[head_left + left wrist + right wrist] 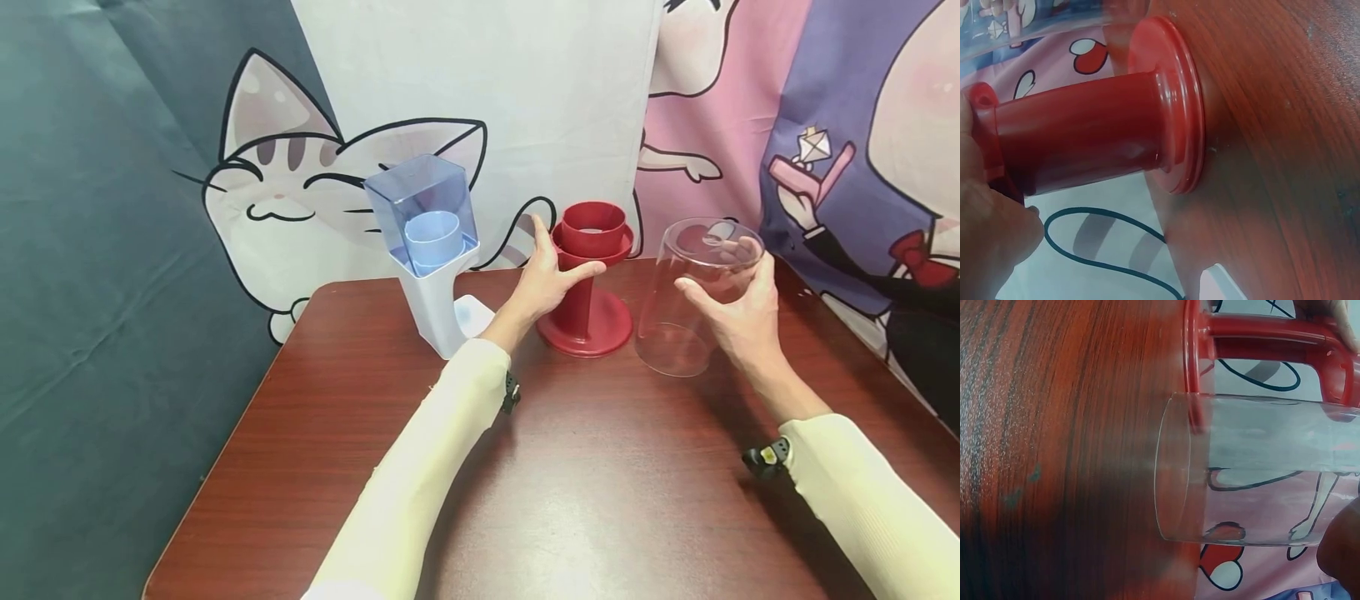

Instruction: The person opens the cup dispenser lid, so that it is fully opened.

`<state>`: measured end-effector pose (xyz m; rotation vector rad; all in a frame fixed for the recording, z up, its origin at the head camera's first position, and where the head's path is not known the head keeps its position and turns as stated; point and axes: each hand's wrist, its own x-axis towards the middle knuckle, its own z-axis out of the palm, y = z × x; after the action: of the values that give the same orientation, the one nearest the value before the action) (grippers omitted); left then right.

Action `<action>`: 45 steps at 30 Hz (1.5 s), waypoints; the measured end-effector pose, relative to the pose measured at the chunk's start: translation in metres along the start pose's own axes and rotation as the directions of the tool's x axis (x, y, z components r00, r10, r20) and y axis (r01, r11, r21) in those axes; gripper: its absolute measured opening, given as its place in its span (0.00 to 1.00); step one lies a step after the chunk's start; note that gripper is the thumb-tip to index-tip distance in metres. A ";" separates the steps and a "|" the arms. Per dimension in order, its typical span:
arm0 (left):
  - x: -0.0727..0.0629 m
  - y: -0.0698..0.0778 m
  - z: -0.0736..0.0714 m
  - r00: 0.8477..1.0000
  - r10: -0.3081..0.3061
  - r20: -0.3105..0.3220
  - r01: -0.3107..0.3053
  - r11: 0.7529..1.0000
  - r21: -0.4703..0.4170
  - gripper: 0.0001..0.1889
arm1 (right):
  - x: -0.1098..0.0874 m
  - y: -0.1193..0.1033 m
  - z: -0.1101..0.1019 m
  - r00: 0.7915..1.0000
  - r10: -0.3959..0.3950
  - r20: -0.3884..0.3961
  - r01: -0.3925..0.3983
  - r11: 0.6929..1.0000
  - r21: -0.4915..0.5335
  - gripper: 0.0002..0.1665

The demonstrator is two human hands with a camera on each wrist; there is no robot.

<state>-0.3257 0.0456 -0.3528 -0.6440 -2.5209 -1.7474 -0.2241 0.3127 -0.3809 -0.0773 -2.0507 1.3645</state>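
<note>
A red stand [586,321] with a round base, a column and a ring-shaped cup on top stands upright at the far side of the table. My left hand [545,279] holds its upper part, thumb across the front and fingers at the left side; in the left wrist view the hand [991,231] is at the stand's top end. To the right, my right hand [742,321] grips a tall clear cylinder [671,325] near its upper end, thumb and fingers on either side. The cylinder [1254,469] is upright beside the stand; whether its lower rim touches the table cannot be told.
Left of the red stand is a white stand [435,312] with a clear blue square container [420,200] on top, tilted in view. The brown wooden table [360,467] ends at a printed cloth backdrop [570,83] with cartoon figures.
</note>
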 end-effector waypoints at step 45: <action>-0.079 -0.005 -0.056 1.000 -0.010 -0.015 0.015 0.933 0.361 0.42 | -0.008 0.000 0.000 0.992 -0.098 0.074 0.097 0.995 0.024 0.50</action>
<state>-0.2677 -0.0323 -0.3549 -0.5888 -2.7346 -1.2287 -0.2172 0.3095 -0.3845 0.0833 -2.0737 1.3461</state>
